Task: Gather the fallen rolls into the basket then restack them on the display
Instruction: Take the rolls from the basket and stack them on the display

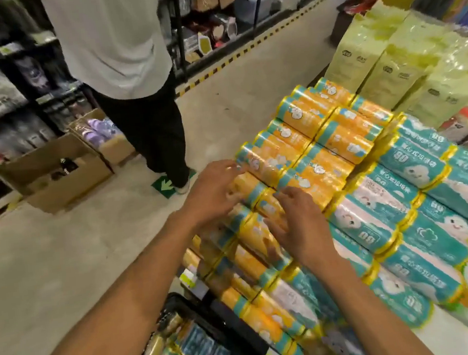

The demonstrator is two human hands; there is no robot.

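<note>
Head view: left hand (214,192) and right hand (300,228) press, fingers straight, on orange plastic-wrapped cylindrical rolls (249,185) at the white display (446,337)'s left edge.

The bare left hand (214,192) and bare right hand (298,228) are lying palm-down at centre frame, fingers spread and relaxed, forearms (111,311) extending from the bottom edge.

Bright, even shop light in a soft wide-angle frame.
Glare streaks the plastic wrap on the tops of the orange rolls (307,146) and on the pale green packs (388,60), which smear toward the top right corner. The shelves (1,86) at the left are heavily blurred and bow with the lens. The floor (61,253) is flatly lit. A faint shadow falls on the rolls under the right hand (298,228). The black basket (179,301) at the bottom edge is dim and soft.
</note>
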